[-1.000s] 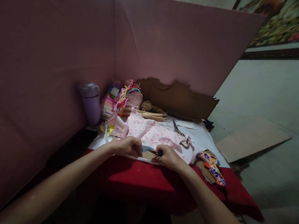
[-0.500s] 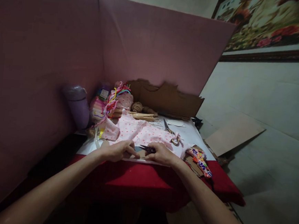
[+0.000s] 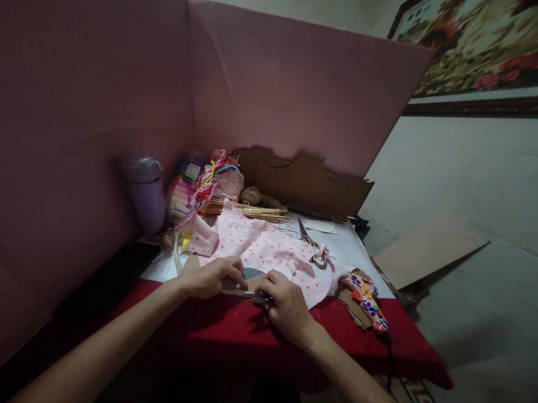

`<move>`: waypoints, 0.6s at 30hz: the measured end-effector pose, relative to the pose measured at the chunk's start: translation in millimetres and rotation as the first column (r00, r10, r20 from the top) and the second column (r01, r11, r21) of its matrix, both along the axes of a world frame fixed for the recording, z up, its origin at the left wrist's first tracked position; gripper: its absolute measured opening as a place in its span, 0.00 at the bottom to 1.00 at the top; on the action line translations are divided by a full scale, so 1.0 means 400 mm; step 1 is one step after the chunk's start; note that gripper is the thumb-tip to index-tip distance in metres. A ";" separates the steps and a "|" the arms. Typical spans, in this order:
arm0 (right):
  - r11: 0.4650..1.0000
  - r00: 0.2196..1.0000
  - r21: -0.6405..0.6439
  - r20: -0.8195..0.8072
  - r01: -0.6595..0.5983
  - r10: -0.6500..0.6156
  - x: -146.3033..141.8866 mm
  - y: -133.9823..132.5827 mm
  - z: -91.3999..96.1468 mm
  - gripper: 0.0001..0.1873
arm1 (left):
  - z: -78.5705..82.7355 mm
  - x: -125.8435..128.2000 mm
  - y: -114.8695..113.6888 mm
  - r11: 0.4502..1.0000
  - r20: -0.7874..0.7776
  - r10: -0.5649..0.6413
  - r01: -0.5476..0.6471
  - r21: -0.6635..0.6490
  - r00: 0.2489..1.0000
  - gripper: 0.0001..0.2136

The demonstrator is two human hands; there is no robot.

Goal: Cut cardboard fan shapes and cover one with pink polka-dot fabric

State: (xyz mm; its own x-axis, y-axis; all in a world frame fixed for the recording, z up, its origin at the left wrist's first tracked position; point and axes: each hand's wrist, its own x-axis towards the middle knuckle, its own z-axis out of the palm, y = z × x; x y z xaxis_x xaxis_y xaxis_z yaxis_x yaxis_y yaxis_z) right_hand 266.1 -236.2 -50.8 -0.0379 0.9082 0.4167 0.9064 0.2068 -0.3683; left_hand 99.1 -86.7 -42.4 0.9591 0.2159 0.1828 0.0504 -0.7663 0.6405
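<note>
My left hand (image 3: 211, 276) presses down on the near edge of a pink dotted fabric (image 3: 274, 251) and a small cardboard piece (image 3: 252, 280) beneath it. Its fingers are curled over the fabric. My right hand (image 3: 284, 303) is closed around a small dark thread snip (image 3: 261, 298), whose blades point left at the fabric's near edge, just in front of the left fingers. Both hands rest at the front of a low table with a red cloth (image 3: 250, 324).
Scissors (image 3: 310, 241) lie on the fabric's far side. A purple bottle (image 3: 143, 191), coloured cords (image 3: 210, 178), twine, bamboo sticks (image 3: 249, 211) and cut cardboard (image 3: 308, 183) stand at the back. A patterned strip (image 3: 366, 299) lies at right. Pink boards wall the left and back.
My right hand drew the snip back toward me, from on top of the fabric to its front edge. My left hand stayed pressing the fabric. The head camera shifted a little.
</note>
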 end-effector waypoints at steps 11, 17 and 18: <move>0.999 0.994 0.020 -0.100 -0.036 0.038 0.002 0.003 -0.005 0.09 | 0.041 -0.078 -0.041 1.000 0.078 -0.003 0.001 0.026 0.997 0.10; 0.999 0.994 -0.038 -0.102 -0.037 0.033 0.019 -0.015 0.009 0.09 | -0.020 -0.091 -0.033 0.994 0.162 0.103 -0.107 0.015 0.981 0.10; 0.999 0.994 -0.038 -0.112 -0.020 0.016 0.023 -0.020 0.008 0.09 | -0.023 -0.090 -0.034 0.993 0.163 0.114 -0.118 0.016 0.980 0.10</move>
State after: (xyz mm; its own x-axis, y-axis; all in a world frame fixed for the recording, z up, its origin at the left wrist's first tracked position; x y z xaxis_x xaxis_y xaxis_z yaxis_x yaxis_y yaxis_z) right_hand 275.2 -244.2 -47.6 -0.0098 0.9236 0.3833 0.8554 0.2062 -0.4751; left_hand 63.3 -100.5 -51.7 0.8853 0.3173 0.3401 0.0377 -0.7777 0.6275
